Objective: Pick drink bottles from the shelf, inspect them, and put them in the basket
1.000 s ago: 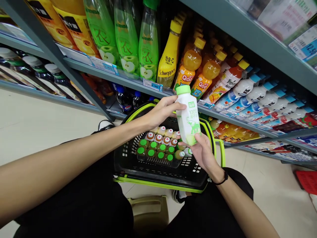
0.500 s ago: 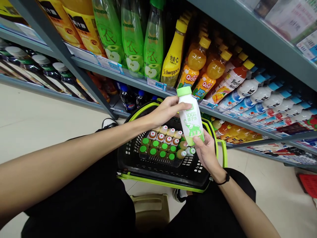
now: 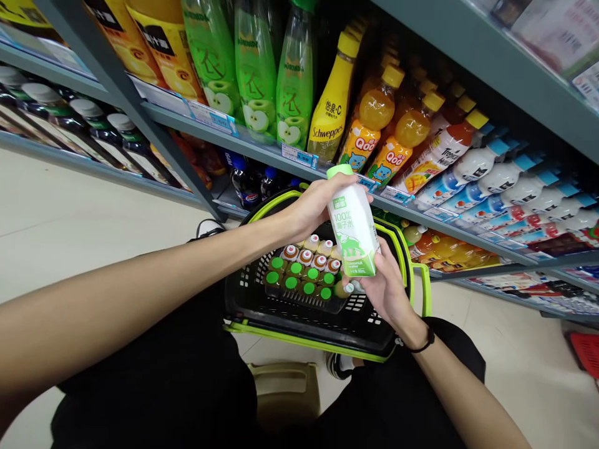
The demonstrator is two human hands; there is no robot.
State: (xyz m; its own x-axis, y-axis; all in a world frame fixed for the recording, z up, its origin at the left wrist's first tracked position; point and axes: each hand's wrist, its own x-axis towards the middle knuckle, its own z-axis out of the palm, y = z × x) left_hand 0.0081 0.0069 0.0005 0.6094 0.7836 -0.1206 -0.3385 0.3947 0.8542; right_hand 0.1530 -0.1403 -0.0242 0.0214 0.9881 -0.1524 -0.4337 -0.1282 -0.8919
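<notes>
A white and green coconut water bottle (image 3: 352, 231) with a light green cap is held tilted between my two hands. My left hand (image 3: 321, 199) grips it near the neck, thumb lying across just under the cap; its other fingers are partly hidden behind. Around the lower right side, my right hand (image 3: 384, 280) is closed, thumb against the bottle's edge. Below both hands stands a black shopping basket (image 3: 299, 324) with lime green rims. Inside it are several small bottles (image 3: 309, 273) in rows, with green or white caps, partly covered by the held bottle.
Ahead runs a grey shelf (image 3: 262, 146) with green Mirinda bottles (image 3: 255, 75), a yellow Schweppes bottle (image 3: 332, 100), Qoo bottles (image 3: 367, 128) and white blue-capped bottles (image 3: 477, 165). A beige stool (image 3: 285, 393) is between my legs. A red basket (image 3: 584, 352) sits far right.
The bottle has been turned so its side panel shows, and it leans a little more to the left. My left thumb has moved up closer to the cap.
</notes>
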